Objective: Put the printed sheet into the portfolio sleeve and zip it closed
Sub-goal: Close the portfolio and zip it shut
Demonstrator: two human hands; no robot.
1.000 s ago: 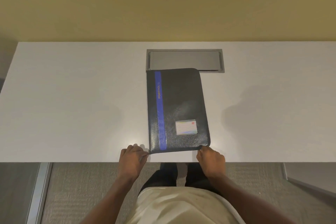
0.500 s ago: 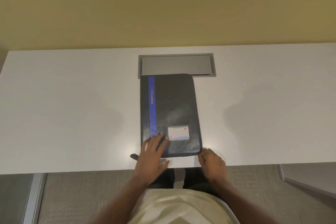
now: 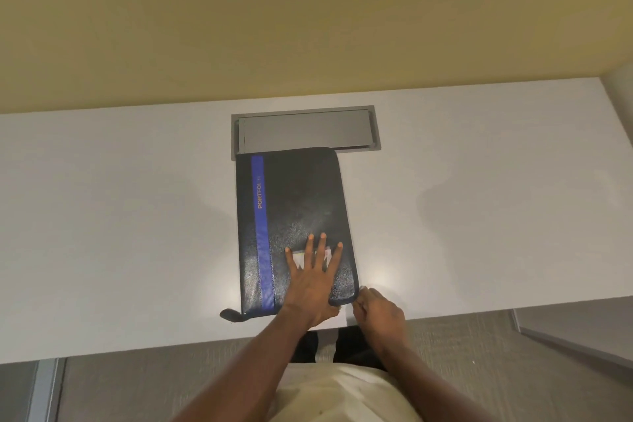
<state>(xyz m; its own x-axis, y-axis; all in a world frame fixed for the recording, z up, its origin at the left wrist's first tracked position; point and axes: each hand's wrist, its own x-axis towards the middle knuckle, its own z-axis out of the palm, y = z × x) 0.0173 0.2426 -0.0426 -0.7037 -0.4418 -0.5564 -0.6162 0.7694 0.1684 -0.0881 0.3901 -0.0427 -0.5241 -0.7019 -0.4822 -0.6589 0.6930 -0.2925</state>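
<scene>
A black portfolio sleeve (image 3: 298, 202) with a blue stripe lies flat on the white desk (image 3: 120, 233), its long side running away from me. My left hand (image 3: 313, 281) rests flat on its near right part, fingers spread, covering most of a small label card (image 3: 298, 259). My right hand (image 3: 378, 313) is at the near right corner, fingers pinched together at the sleeve's edge where the zipper runs; the pull itself is hidden. A black tab (image 3: 231, 314) sticks out at the near left corner. No printed sheet is visible.
A grey cable hatch (image 3: 305, 134) is set into the desk, touching the sleeve's far edge. A yellow wall rises behind the desk. The desk's front edge is close to my body, with carpet and a grey panel (image 3: 575, 329) below.
My left hand moved from the desk edge at the near left corner onto the sleeve and slid right over the label card. The right hand stayed at the near right corner.
</scene>
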